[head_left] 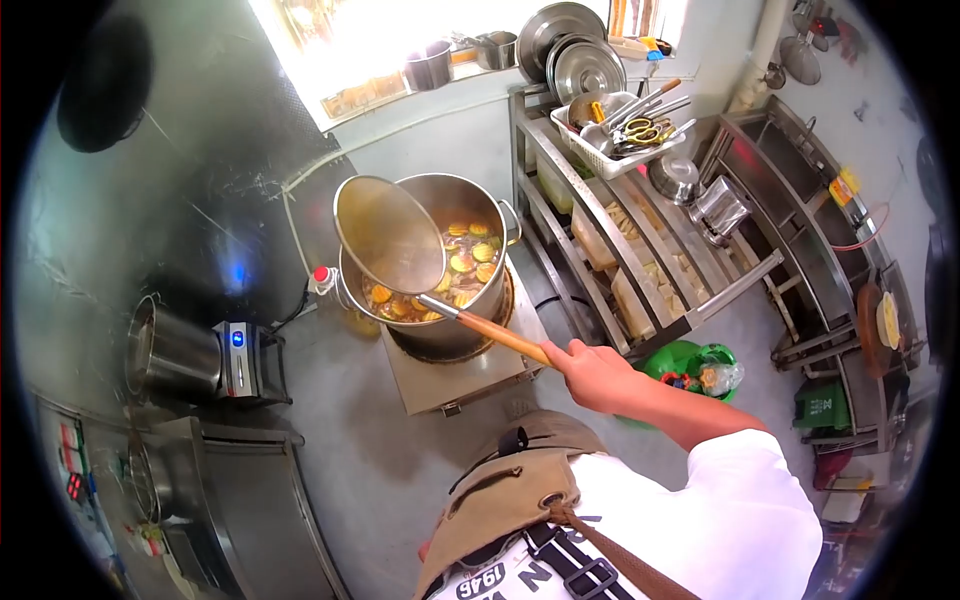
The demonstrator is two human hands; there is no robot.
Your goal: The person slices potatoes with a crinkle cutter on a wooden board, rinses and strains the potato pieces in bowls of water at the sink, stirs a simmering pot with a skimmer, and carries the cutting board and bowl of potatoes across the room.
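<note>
My right hand [585, 372] is closed around the orange-brown wooden handle of a large round mesh strainer [390, 235]. The strainer's head is tilted over the left part of a big steel stockpot [510, 222], above the food. Inside the pot, yellow-orange ridged slices [462, 262] and other pieces sit in brownish broth. Under the pot is a low, square metal stove [425, 385]. I cannot see my left hand; only a sliver of skin shows beside the brown apron [500, 490].
Right of the pot, a metal rack [600, 215] carries a white basket [600, 160] of utensils. A green basin [675, 357] stands on the floor below it. A red-capped bottle [322, 280] is left of the pot. Another steel pot [175, 350] sits further left.
</note>
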